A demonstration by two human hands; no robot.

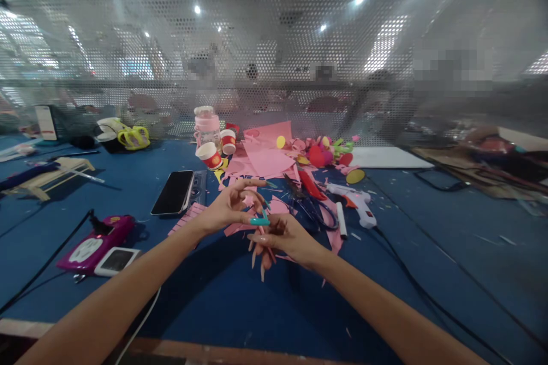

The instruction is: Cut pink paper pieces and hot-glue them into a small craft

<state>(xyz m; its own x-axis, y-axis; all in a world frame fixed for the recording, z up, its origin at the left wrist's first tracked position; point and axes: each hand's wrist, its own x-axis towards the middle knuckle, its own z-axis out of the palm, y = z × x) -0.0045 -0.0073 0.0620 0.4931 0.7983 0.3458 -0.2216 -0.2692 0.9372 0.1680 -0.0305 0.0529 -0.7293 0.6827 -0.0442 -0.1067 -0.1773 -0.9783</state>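
Over the near middle of the blue table, my left hand (233, 203) has its fingers curled around a small pink star-shaped piece (248, 201); its long nails are teal. Just right of it and almost touching, my right hand (285, 238) pinches a thin pink strip (260, 229), partly hidden by the fingers. Behind both hands lie pink paper sheets (268, 159) and offcuts. Scissors with dark blue handles (319, 214) and a red-handled tool (311, 184) rest to the right. Farther right are a white glue gun (363, 208) and a white stick (341, 220).
A phone (173, 194), a purple power strip (96, 248) and a small white device (116, 261) lie left. Paper cups (209, 155) and a pink bottle (208, 128) stand behind. Colourful cut-outs (323, 155) are piled back right. The glue gun's cord (411, 274) crosses the right side.
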